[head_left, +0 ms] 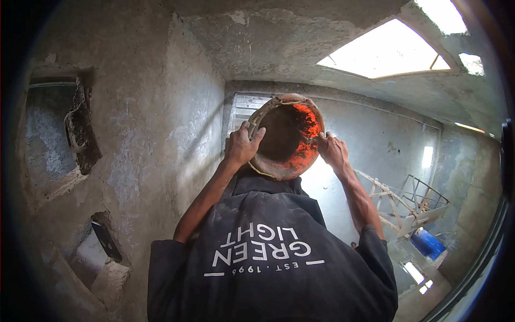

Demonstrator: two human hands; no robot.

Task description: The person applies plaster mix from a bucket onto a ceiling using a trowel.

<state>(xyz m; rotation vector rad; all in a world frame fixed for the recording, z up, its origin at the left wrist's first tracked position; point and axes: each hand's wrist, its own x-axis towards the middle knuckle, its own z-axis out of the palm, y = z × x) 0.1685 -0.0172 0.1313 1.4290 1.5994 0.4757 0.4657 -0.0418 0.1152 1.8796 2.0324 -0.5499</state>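
A round bucket (307,165), crusted with dried mortar and orange on part of its inner wall, is held up in front of my chest with its mouth facing me. Its inside looks dark and coated with grey residue. My left hand (244,146) grips the rim on the left, thumb laid over the edge. On the opposite side, my right hand (333,150) has its fingers closed on the rim. Below the bucket is my dark T-shirt (263,268) with white lettering.
Rough concrete walls (129,107) surround me, with a recess (53,129) on the left. A dark flat phone-like object (106,241) rests in a lower recess. To the right stand a scaffold-like frame (413,206) and a blue container (427,244). Bright openings (386,51) lie at upper right.
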